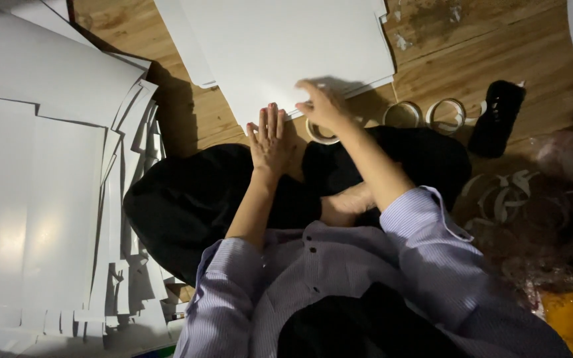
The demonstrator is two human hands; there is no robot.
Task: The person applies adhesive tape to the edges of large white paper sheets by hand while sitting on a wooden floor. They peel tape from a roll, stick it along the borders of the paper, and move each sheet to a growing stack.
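Two bare hands are seen from above at the near edge of a stack of white card sheets point(280, 46) laid on a wooden floor point(485, 46).

The left hand point(270, 139) is laid flat, palm down, fingers straight and held close together, with the fingertips touching the near edge of the sheets. The right hand point(319, 105) is curled loosely at that same edge, just above a roll of tape point(321, 132); whether anything is pinched by it cannot be told. Two more tape rolls point(426, 114) are set to the right, beside a black object point(497, 116). A large heap of white card pieces point(48, 185) is spread on the left. Black trousers and striped shirt sleeves are visible below.
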